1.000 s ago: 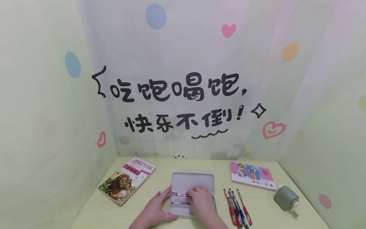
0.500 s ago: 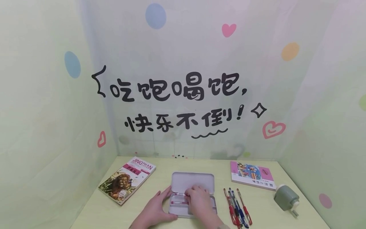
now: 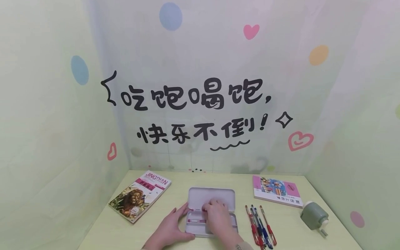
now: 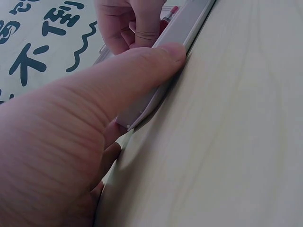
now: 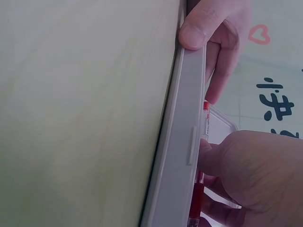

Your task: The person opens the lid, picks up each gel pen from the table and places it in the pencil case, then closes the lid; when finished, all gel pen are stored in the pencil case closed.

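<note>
A light grey metal pencil case (image 3: 211, 198) lies on the table with its lid raised. My left hand (image 3: 171, 227) holds its left end, thumb on the front edge and fingers along the far side. Inside the case a red pen (image 3: 196, 221) lies lengthwise, its middle covered by my right hand (image 3: 217, 217). That hand reaches into the case with curled fingers, and in the right wrist view its thumb presses on the red pen (image 5: 196, 203). Part of another pen shows near the hinge, mostly hidden by the fingers.
Several red and blue pens (image 3: 259, 227) lie loose to the right of the case. Behind them is a pink-and-white book (image 3: 277, 191), with a grey-green pencil sharpener (image 3: 313, 216) at the far right. A lion-cover book (image 3: 140, 196) lies at left. Printed cloth walls surround the table (image 3: 125, 234).
My right hand has shifted very slightly within the case, its fingers covering more of the pen by the hinge. The left hand keeps its place on the case. The view has tilted a little.
</note>
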The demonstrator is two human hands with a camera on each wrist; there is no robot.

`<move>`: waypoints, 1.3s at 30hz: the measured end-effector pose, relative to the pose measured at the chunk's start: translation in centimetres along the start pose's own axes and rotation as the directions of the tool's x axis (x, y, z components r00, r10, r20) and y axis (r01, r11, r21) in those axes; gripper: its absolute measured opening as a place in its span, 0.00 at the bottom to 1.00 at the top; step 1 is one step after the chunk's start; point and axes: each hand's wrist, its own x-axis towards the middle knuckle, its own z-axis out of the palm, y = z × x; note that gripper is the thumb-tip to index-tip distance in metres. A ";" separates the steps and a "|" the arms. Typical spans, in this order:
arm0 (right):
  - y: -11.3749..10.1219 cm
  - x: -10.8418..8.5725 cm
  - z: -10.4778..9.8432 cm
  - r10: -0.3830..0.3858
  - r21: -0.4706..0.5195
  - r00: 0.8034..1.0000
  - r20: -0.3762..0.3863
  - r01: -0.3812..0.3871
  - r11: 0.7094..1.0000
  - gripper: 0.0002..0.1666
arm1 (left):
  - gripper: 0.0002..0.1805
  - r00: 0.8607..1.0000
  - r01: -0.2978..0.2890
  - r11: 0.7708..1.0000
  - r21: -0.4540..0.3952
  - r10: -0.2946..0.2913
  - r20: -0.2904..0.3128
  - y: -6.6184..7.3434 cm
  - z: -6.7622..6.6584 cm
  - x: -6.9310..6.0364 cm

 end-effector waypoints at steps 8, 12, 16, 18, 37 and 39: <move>-0.2 -0.2 -0.3 -0.013 -0.001 1.000 0.020 0.013 1.000 0.07 | 0.72 1.000 0.007 1.000 0.002 -0.007 0.005 0.4 -0.1 -0.1; -0.1 -0.2 -0.2 -0.018 -0.022 1.000 0.021 0.019 1.000 0.09 | 0.71 1.000 0.000 1.000 -0.001 0.000 0.008 0.5 -0.2 -0.1; 0.0 -0.3 -0.3 -0.018 -0.019 0.999 0.027 0.019 1.000 0.11 | 0.71 1.000 0.004 1.000 0.000 -0.004 0.013 0.6 -0.3 -0.2; 0.1 -0.3 -0.4 -0.015 -0.003 1.000 0.023 0.015 1.000 0.10 | 0.71 1.000 0.005 1.000 0.000 -0.005 0.013 0.6 -0.3 -0.2; 10.1 -3.5 -4.1 0.283 0.193 0.953 -0.107 -0.259 0.946 0.10 | 0.73 1.000 0.002 1.000 0.009 -0.002 -0.008 0.5 0.1 -0.2; 11.2 -4.0 -4.4 0.306 0.187 0.945 -0.117 -0.281 0.941 0.11 | 0.73 1.000 0.003 1.000 0.011 -0.003 -0.009 0.4 0.0 -0.2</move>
